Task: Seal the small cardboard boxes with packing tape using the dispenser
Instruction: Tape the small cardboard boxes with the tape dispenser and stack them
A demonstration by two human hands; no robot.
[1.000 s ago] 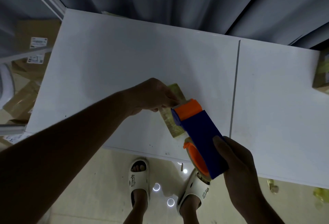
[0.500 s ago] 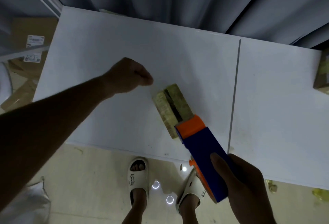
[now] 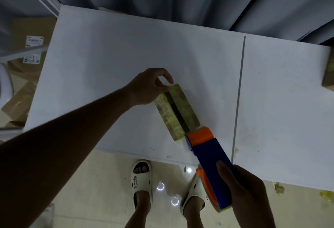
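Cardboard box, small, lies near worktop front edge | left hand pinches its far end | right hand wraps tape dispenser, nose touching box's near end | likely light, slides easily; steady its ends.

Glossy tape over cardboard box; smooth plastic dispenser; matt white table.

Blue-and-orange dispenser; yellowish-tan box, dark centre stripe, perhaps a seam; white table
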